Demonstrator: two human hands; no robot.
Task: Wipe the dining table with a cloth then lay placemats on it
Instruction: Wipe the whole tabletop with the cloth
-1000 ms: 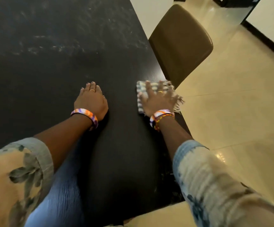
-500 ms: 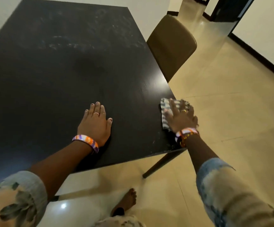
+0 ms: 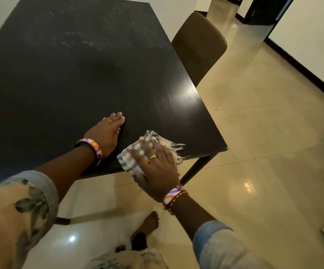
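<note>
The dark, matte wooden worktop (image 3: 75,78) is seen from above, with faint streaks visible at its far side. The left hand (image 3: 106,134) is laid flat on the worktop near the front edge, its grip open with fingers straight. Just beside it to the right, the checked grey-and-white fringed cloth (image 3: 136,152) is pressed onto the front edge by the right hand (image 3: 155,169), fingers spread flat, grip open. A brown upholstered chair (image 3: 200,47) is placed at the worktop's right side.

Rolled floral sleeves (image 3: 40,191), orange-purple wristbands (image 3: 92,147), gold rings (image 3: 153,156) on both hands.
</note>
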